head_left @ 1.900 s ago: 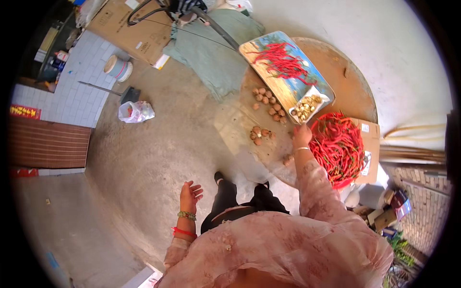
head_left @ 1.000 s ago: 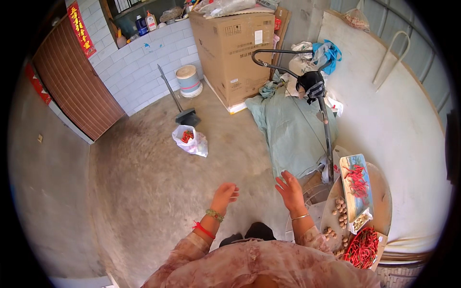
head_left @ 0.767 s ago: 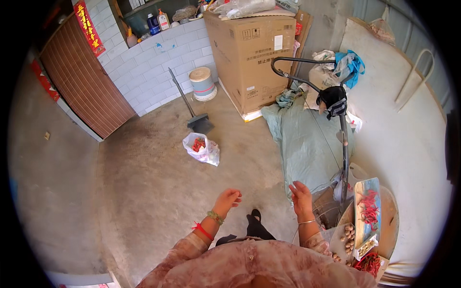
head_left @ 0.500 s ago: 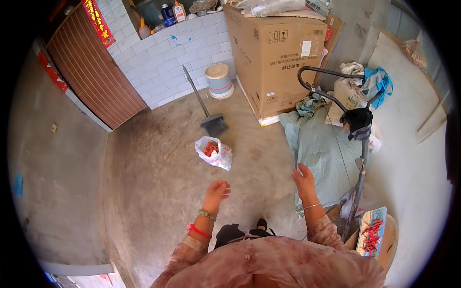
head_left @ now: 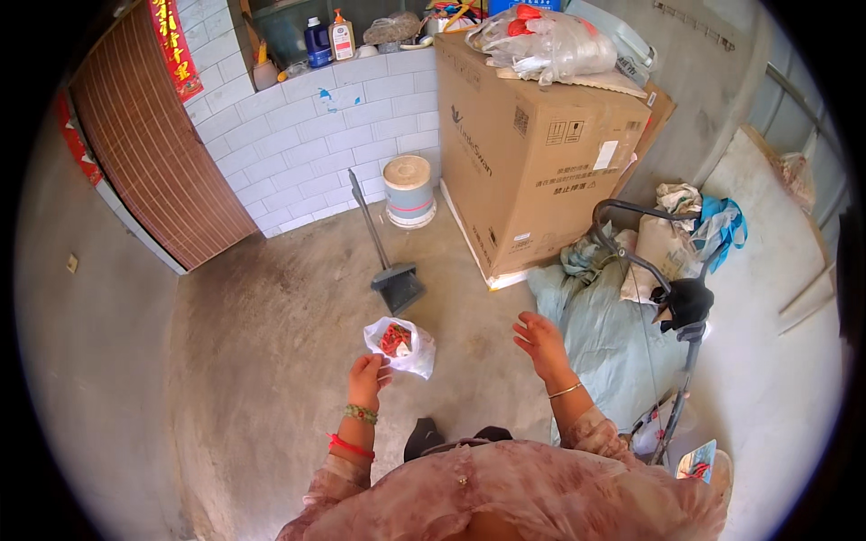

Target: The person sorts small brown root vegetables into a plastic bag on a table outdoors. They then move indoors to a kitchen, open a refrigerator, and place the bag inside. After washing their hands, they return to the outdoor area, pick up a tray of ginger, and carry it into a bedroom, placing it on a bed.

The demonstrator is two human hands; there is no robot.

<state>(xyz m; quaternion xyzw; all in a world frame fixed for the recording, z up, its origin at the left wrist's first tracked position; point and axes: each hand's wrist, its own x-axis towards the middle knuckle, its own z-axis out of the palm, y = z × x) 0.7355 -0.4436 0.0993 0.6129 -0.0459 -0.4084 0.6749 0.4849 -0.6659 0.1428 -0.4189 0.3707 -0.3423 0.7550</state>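
Observation:
A white plastic bag (head_left: 416, 359) stands on the concrete floor with its mouth open, and red chili peppers (head_left: 394, 340) show inside. At the bag's near left edge is my left hand (head_left: 366, 380), its fingers loosely bent and apart with nothing seen in them. Whether the fingertips touch the bag or hover over it, I cannot tell. My right hand (head_left: 539, 344) hangs to the right of the bag, with empty fingers spread, close to the pale green sacking (head_left: 591, 343).
Beyond the bag stands a long-handled grey dustpan (head_left: 397, 287), near a lidded bucket (head_left: 409, 193). A large cardboard box (head_left: 532, 162) is at the back. On the right are a dark metal handle frame (head_left: 687, 361) and a small tray (head_left: 705, 451) with red peppers.
The view has tilted up and shifted, so the tray is mostly cut off. My left hand has come up to the bag. My right hand has moved inward, away from the sacking.

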